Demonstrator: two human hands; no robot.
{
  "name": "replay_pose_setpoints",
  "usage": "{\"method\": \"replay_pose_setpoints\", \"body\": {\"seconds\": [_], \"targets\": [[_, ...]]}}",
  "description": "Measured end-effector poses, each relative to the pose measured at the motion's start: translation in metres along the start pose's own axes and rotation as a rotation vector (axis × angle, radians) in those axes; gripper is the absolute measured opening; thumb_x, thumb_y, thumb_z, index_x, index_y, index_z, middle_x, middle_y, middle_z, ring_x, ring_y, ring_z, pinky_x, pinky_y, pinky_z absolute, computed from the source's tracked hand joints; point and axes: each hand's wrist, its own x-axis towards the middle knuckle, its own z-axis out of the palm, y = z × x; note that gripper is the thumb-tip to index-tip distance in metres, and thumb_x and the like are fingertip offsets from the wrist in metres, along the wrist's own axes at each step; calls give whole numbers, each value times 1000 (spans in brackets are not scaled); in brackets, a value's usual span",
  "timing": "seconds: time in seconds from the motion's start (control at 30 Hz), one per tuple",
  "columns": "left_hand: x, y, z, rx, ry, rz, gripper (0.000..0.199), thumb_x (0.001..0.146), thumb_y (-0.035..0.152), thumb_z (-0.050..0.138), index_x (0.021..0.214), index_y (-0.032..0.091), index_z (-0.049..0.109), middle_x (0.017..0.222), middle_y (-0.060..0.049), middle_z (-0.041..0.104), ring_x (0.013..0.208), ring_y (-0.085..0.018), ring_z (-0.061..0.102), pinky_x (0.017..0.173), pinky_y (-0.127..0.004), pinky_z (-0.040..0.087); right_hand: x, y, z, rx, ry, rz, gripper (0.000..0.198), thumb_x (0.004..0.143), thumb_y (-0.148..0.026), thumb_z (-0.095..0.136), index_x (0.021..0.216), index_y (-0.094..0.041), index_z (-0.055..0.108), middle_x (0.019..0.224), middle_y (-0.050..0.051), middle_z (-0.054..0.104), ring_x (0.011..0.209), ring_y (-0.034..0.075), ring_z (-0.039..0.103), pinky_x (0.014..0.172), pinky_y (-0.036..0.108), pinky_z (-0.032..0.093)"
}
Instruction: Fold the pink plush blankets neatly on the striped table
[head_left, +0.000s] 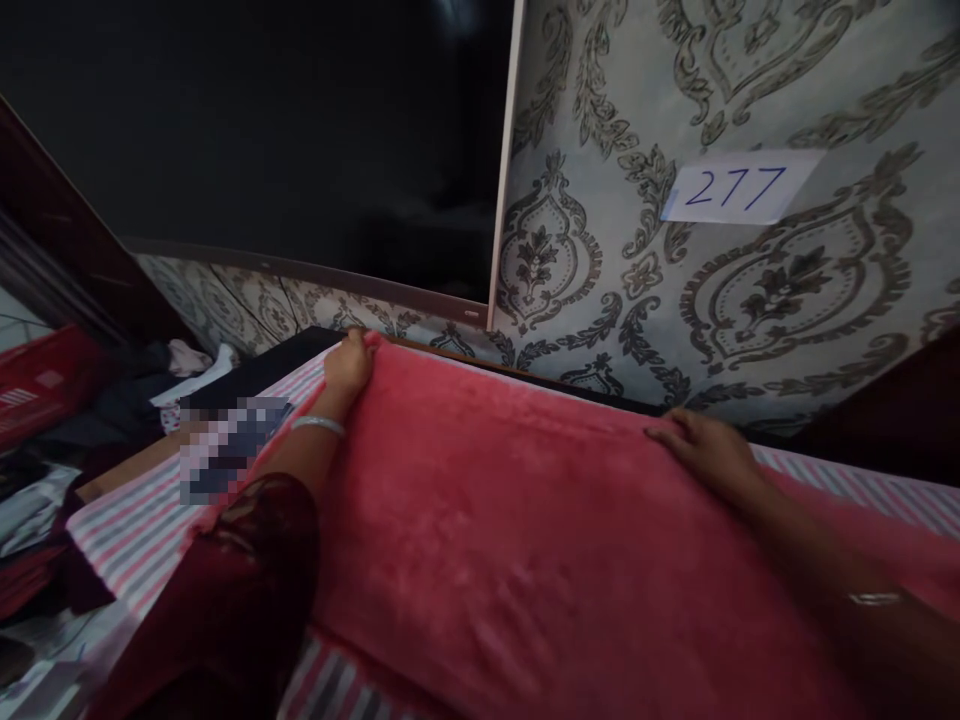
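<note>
A pink plush blanket (480,470) lies spread out in front of me, over a cloth with white, pink and grey stripes (139,520). My left hand (351,362) is closed on the blanket's far left corner, close to the wall. Farther right, my right hand (701,445) has its thumb and fingers closed on the far edge of the same blanket. Between the two hands the fabric lies mostly flat, with slight creases. More of the striped cloth shows beyond my right wrist and at the bottom of the view.
A large dark screen (300,130) is on the patterned wall (630,300) behind the blanket. A paper marked 277 (739,188) is stuck to the wall. At left are piled clothes (45,500) and a red box-like thing (45,385). A blurred-out patch covers part of the stripes.
</note>
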Motion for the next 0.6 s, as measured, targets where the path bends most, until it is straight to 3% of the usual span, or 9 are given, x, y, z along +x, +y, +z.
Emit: {"method": "replay_pose_setpoints", "body": {"seconds": [0.1,0.27,0.47,0.6], "targets": [[0,-3,22,13,-147,9,42,98,41,43,128,13,52,124,-23,68,116,-35,65,90,-41,49,-2,5,27,19,-67,14,38,80,-62,48,74,-25,57,65,3,64,65,24,62,58,31,38],[0,-3,39,22,-202,6,44,100,43,38,128,12,50,125,-24,67,120,-34,63,94,-41,48,-7,21,43,66,-72,61,47,78,-70,44,82,-26,61,71,4,68,70,27,65,60,33,41],[-3,-5,20,3,-327,-3,44,98,43,44,131,15,53,133,-19,65,122,-27,63,95,-32,48,-3,33,47,112,-63,28,50,74,-75,48,83,-28,64,80,9,72,74,34,67,62,42,47],[-23,-18,2,-33,-364,-18,47,95,44,51,134,18,53,141,-14,61,126,-23,61,97,-27,47,6,46,60,134,-65,-68,47,76,-75,46,70,-31,63,72,9,72,67,37,69,59,47,49]]}}
